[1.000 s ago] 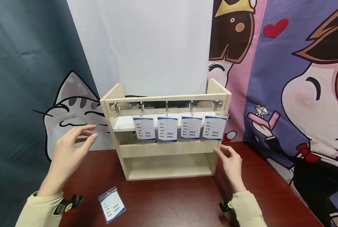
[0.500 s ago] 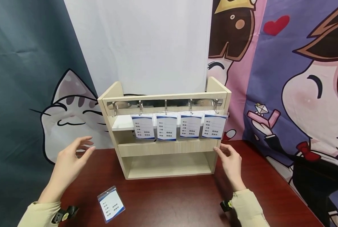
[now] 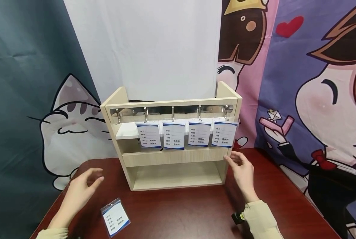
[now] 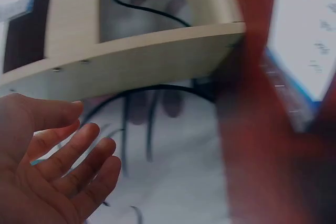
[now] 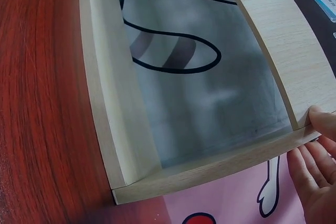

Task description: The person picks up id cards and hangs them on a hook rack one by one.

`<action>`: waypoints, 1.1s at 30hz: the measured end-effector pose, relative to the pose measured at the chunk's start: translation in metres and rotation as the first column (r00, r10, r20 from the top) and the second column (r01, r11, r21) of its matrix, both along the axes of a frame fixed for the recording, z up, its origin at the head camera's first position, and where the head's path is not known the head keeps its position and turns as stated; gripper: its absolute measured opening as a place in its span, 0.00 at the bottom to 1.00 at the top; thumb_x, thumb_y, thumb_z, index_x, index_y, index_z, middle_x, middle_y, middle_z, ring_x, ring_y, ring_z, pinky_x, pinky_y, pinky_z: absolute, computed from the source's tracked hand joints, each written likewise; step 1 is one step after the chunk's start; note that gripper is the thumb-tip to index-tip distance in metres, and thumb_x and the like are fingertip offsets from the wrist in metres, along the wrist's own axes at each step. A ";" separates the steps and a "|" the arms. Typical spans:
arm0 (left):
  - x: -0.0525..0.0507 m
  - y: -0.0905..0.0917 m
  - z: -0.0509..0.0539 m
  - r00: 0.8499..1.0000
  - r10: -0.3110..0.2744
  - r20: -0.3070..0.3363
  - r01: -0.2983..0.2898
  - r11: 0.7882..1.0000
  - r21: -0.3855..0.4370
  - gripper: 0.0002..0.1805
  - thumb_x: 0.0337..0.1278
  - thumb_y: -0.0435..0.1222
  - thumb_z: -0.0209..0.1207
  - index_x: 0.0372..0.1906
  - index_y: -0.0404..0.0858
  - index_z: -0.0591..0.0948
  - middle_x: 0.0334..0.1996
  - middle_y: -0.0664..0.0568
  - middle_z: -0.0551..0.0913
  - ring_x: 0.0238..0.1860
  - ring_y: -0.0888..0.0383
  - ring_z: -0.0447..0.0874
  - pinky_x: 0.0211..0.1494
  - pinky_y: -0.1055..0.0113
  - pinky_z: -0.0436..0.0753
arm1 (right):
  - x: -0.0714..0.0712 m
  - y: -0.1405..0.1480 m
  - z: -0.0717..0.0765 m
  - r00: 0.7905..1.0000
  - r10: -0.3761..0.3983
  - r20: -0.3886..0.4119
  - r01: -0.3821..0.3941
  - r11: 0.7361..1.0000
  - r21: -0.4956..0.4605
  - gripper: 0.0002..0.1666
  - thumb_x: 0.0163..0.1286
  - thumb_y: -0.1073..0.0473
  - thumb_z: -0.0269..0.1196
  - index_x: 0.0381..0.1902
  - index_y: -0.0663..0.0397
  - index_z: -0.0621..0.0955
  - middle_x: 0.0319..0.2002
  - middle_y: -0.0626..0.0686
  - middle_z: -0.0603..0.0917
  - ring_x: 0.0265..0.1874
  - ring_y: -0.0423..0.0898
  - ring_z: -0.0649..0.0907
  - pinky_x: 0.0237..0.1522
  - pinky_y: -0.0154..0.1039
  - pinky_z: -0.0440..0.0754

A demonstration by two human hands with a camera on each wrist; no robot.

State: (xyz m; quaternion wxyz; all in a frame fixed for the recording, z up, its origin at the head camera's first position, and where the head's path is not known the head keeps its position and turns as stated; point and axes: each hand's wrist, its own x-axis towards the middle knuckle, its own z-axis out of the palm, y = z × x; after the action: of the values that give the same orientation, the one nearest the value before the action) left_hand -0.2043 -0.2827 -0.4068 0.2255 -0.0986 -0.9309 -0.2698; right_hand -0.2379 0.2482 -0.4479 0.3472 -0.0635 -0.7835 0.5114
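Observation:
A small pale wooden shelf stands on the table. Badge holders hang from several of its metal hooks; one of these is the leftmost hanging badge. The far-left hook carries no badge. My right hand holds the shelf's right side, thumb on the front board and fingers on the outer face. My left hand hovers with relaxed fingers, holding nothing, just left of and above a loose badge lying on the table. That badge also shows in the left wrist view.
The dark red tabletop extends around the shelf. A cloth backdrop with cartoon figures hangs close behind. Inside the shelf, a white board lies behind the badges.
My left hand has come down from beside the shelf's upper part towards the loose badge. The right hand keeps its place on the shelf, and the badges stay where they were.

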 end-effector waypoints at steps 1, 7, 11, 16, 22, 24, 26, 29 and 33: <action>0.000 -0.002 -0.006 1.000 0.002 0.024 -0.002 1.000 -0.001 0.15 0.63 0.35 0.67 0.53 0.39 0.82 0.40 0.48 0.87 0.36 0.52 0.84 0.35 0.65 0.81 | 0.000 0.000 0.000 1.000 0.003 0.002 -0.003 1.000 -0.004 0.18 0.62 0.54 0.75 0.48 0.54 0.86 0.39 0.55 0.88 0.34 0.32 0.81 0.36 0.21 0.76; -0.002 -0.010 -0.035 0.987 -0.010 0.161 0.014 1.000 -0.023 0.17 0.62 0.34 0.67 0.53 0.34 0.81 0.43 0.43 0.86 0.41 0.47 0.85 0.42 0.52 0.84 | 0.001 0.001 0.001 0.999 0.031 -0.006 -0.031 0.999 -0.024 0.19 0.63 0.56 0.74 0.50 0.56 0.85 0.40 0.58 0.88 0.34 0.31 0.81 0.37 0.20 0.76; -0.003 -0.014 -0.042 0.971 -0.011 0.239 0.034 0.995 -0.091 0.20 0.61 0.35 0.67 0.55 0.30 0.80 0.48 0.36 0.84 0.48 0.38 0.83 0.48 0.41 0.81 | 0.001 0.000 0.001 0.999 0.035 -0.008 -0.035 0.999 -0.036 0.19 0.63 0.57 0.74 0.50 0.57 0.85 0.40 0.59 0.88 0.34 0.31 0.81 0.38 0.20 0.76; -0.006 -0.017 -0.052 0.945 -0.007 0.326 0.051 0.991 -0.125 0.23 0.60 0.36 0.67 0.56 0.27 0.79 0.51 0.31 0.81 0.53 0.32 0.79 0.52 0.35 0.77 | 0.001 0.000 0.000 0.999 0.037 -0.013 -0.038 0.998 -0.045 0.18 0.64 0.56 0.74 0.49 0.57 0.85 0.40 0.59 0.88 0.35 0.32 0.81 0.38 0.20 0.76; -0.010 -0.015 -0.066 0.904 0.000 0.427 0.055 0.992 -0.117 0.24 0.55 0.39 0.71 0.51 0.26 0.81 0.47 0.34 0.83 0.50 0.37 0.81 0.52 0.38 0.78 | 0.001 0.002 0.001 0.999 0.044 -0.004 -0.044 0.998 -0.035 0.19 0.64 0.55 0.74 0.50 0.56 0.85 0.41 0.58 0.88 0.35 0.32 0.81 0.38 0.20 0.77; -0.011 -0.014 -0.069 0.897 -0.009 0.442 0.063 0.992 -0.108 0.24 0.52 0.39 0.72 0.49 0.26 0.81 0.44 0.37 0.84 0.47 0.40 0.82 0.51 0.40 0.78 | 0.001 0.002 0.002 0.999 0.044 -0.001 -0.044 0.998 -0.035 0.19 0.63 0.55 0.74 0.50 0.55 0.85 0.41 0.57 0.88 0.35 0.32 0.82 0.38 0.21 0.77; -0.012 -0.013 -0.071 0.892 -0.024 0.451 0.077 0.992 -0.100 0.25 0.50 0.40 0.73 0.48 0.26 0.82 0.40 0.40 0.85 0.44 0.44 0.82 0.50 0.42 0.79 | 0.001 0.003 0.002 0.999 0.039 0.002 -0.039 0.999 -0.033 0.19 0.63 0.55 0.74 0.50 0.54 0.85 0.40 0.57 0.88 0.35 0.32 0.82 0.38 0.21 0.77; -0.013 -0.014 -0.074 0.880 -0.039 0.473 0.096 0.991 -0.097 0.24 0.49 0.40 0.74 0.45 0.26 0.82 0.37 0.45 0.84 0.41 0.47 0.81 0.47 0.46 0.80 | 0.001 0.002 0.002 0.999 0.040 0.002 -0.040 0.999 -0.036 0.19 0.63 0.56 0.74 0.50 0.55 0.85 0.40 0.57 0.88 0.35 0.32 0.82 0.38 0.21 0.77; -0.015 -0.016 -0.076 0.865 -0.065 0.497 0.126 0.988 -0.090 0.22 0.49 0.39 0.74 0.42 0.27 0.81 0.35 0.48 0.83 0.39 0.50 0.80 0.45 0.50 0.80 | 0.001 0.002 0.002 0.999 0.050 -0.001 -0.050 0.998 -0.049 0.19 0.63 0.56 0.74 0.50 0.56 0.85 0.41 0.59 0.88 0.35 0.31 0.81 0.38 0.20 0.77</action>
State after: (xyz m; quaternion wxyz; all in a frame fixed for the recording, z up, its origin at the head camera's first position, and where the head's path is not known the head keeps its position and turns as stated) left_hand -0.2190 -0.2985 -0.4824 -0.0390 -0.0859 -0.9660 -0.2408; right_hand -0.2372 0.2498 -0.4463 0.3324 -0.0526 -0.7722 0.5389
